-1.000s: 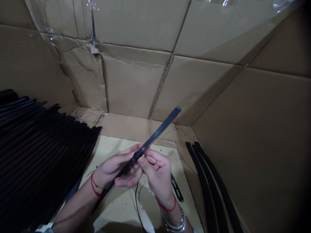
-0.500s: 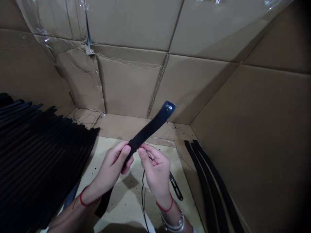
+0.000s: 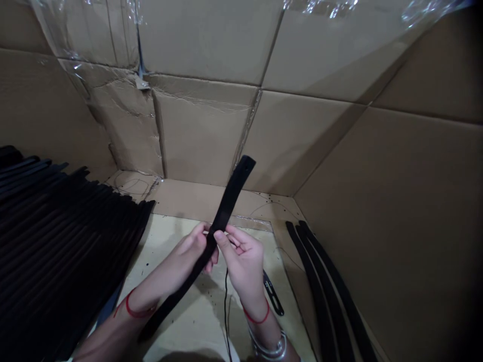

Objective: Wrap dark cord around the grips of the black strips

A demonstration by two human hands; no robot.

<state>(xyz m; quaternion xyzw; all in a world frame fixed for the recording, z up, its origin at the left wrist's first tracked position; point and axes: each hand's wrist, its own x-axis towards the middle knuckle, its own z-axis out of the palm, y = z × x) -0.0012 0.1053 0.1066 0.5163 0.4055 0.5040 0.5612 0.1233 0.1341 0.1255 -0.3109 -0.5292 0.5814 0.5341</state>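
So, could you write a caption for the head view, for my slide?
The left hand and right hand hold a black strap above a wooden board.

Head cam, worn by person, faces fwd & down, close above left hand [image 3: 190, 249] & right hand [image 3: 244, 264].

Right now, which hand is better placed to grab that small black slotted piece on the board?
Probably the right hand: it sits just beside the small black slotted piece, while the left hand is farther away, and both hands are pinching the black strap.
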